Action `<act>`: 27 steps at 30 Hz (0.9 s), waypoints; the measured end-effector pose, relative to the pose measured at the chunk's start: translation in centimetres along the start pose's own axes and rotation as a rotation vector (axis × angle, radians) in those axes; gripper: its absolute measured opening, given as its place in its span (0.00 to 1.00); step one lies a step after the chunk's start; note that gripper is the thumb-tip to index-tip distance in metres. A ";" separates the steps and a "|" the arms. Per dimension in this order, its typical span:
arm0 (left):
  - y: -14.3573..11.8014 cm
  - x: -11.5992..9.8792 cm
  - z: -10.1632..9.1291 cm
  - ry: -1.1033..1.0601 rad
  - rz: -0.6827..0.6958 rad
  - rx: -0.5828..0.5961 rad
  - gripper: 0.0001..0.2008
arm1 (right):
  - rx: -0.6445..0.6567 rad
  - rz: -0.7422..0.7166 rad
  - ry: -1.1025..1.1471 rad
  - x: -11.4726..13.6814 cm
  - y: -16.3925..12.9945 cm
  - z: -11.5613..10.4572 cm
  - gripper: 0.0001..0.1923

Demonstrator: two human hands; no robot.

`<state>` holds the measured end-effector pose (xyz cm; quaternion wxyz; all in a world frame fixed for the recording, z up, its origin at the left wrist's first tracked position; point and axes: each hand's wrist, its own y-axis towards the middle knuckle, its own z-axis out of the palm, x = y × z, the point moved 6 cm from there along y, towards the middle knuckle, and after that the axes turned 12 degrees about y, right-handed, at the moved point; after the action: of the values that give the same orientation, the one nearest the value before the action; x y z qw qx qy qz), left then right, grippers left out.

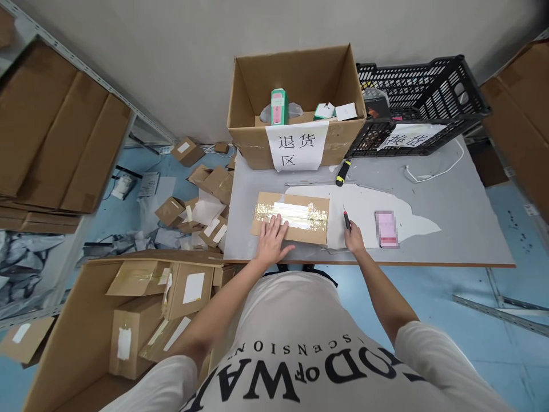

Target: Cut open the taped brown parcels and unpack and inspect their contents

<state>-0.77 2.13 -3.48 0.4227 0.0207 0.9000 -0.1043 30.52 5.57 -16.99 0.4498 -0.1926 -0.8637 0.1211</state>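
Observation:
A taped cardboard box (300,231) with a white label (293,209) lies flat on the grey table. My left hand (271,237) rests on the front left part of this box, its fingers spread. To the right, my right hand (354,237) is closed round the black handle of a slim screwdriver (346,219) with a red collar. Its thin tip points away from me, apart from the box. A phone (386,229) with a pink screen lies right of my right hand. Behind them is a yellow-and-black-handled tool (343,173).
At the back stands an open carton (253,140) with small boxes and a paper sign. Beside it is a black plastic crate (446,109). A white cable (441,173) lies on the table (472,229). A large carton (81,320) of parcels stands at left; boxes litter the floor.

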 end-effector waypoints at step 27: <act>0.8 1.2 2.2 0.139 0.057 -0.057 0.36 | 0.487 -0.019 0.639 4.2 -7.5 -2.3 0.40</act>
<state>0.25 2.36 -5.94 0.3625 0.0414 0.9288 -0.0650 28.61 0.77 -9.76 0.7293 -0.1003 -0.6282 0.2519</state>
